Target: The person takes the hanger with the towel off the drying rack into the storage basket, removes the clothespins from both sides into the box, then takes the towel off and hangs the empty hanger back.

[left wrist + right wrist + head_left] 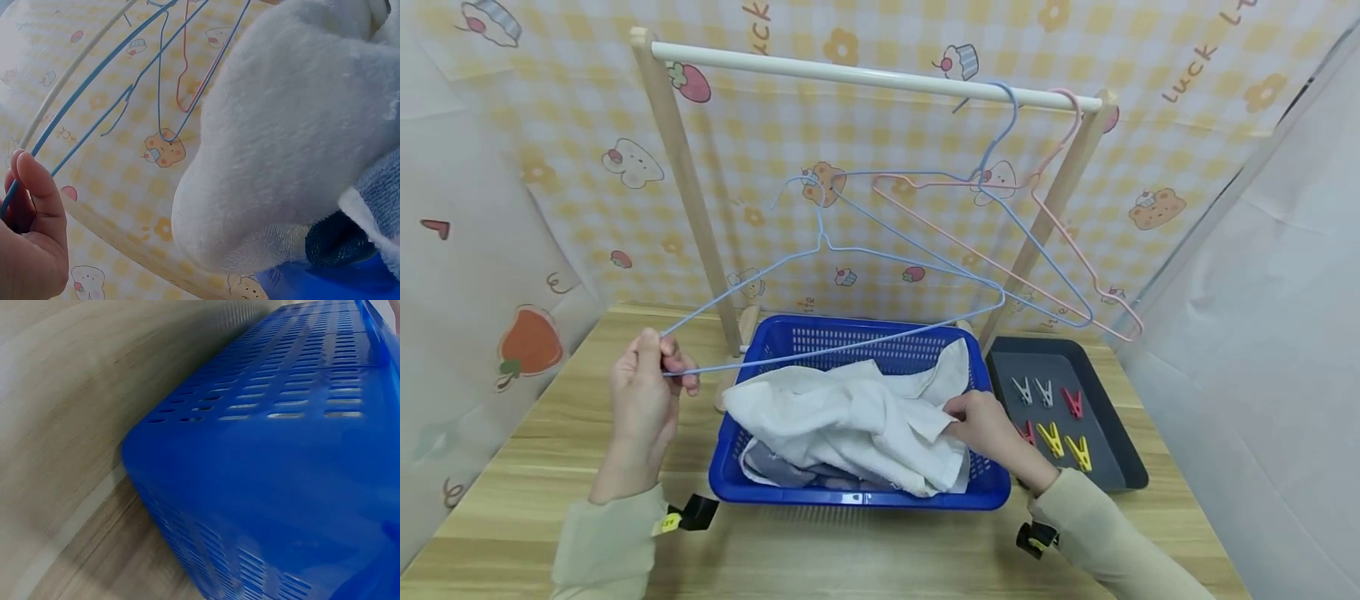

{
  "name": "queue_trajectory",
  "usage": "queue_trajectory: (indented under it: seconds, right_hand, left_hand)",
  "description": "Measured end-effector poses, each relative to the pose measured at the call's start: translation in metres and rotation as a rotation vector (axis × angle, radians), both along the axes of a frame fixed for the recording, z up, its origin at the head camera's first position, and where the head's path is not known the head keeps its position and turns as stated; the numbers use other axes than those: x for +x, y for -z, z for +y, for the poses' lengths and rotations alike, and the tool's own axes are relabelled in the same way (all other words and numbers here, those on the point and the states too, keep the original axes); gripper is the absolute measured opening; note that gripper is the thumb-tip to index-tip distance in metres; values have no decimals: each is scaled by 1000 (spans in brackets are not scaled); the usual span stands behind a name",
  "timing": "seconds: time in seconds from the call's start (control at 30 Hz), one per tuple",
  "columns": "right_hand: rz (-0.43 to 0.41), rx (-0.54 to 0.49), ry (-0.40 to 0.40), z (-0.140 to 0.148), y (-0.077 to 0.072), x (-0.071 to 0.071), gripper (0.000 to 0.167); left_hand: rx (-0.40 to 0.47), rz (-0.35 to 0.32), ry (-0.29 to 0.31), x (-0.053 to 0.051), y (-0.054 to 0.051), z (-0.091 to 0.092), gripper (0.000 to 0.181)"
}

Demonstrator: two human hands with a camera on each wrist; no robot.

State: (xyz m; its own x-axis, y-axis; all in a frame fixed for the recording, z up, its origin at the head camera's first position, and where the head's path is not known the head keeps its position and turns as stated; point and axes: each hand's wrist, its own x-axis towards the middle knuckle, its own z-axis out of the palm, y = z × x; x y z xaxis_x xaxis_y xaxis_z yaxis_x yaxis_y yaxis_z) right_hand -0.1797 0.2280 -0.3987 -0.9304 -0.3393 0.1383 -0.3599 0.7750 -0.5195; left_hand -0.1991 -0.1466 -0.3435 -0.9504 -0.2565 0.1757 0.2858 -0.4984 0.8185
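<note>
My left hand (643, 396) grips one end of a light-blue wire hanger (1002, 296), which reaches out over the basket with its hook upward. In the left wrist view, the thumb and fingers of that hand (40, 234) close round the blue wire. A white towel (850, 412) lies bunched in a blue plastic basket (790, 497). My right hand (988, 429) pinches the towel's right edge at the basket's right side, its fingertips partly hidden by cloth. A grey-blue cloth (778, 467) shows beneath the towel. In the right wrist view only the basket's outer wall (262, 469) and the table appear.
Behind the basket stands a wooden rack (681, 167) with a white rail (850, 73). A blue hanger (1015, 221) and a pink hanger (1078, 250) hang at its right. A dark tray (1131, 467) with several clothespins (1072, 402) lies right of the basket.
</note>
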Motion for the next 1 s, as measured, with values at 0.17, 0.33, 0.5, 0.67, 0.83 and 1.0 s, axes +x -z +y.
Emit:
queue_trajectory:
  seconds: [0.17, 0.33, 0.5, 0.67, 0.83, 1.0]
  right_hand:
    - [-31, 51, -92, 3, -12, 2, 7]
    - [78, 51, -152, 13, -59, 15, 25]
    - [393, -67, -196, 18, -101, 21, 31]
    - [577, -72, -18, 18, -111, 7, 37]
    - [559, -49, 45, 20, -104, -9, 32]
    - [488, -65, 55, 21, -98, -16, 19]
  left_hand:
    - [-35, 12, 23, 1, 2, 0, 36]
    - [-56, 26, 47, 0, 5, 0, 36]
    - [-64, 25, 57, 1, 6, -1, 36]
    - [-62, 28, 100, 2, 6, -1, 35]
    - [-72, 37, 146, 3, 6, 1, 36]
    - [-73, 64, 168, 3, 6, 1, 36]
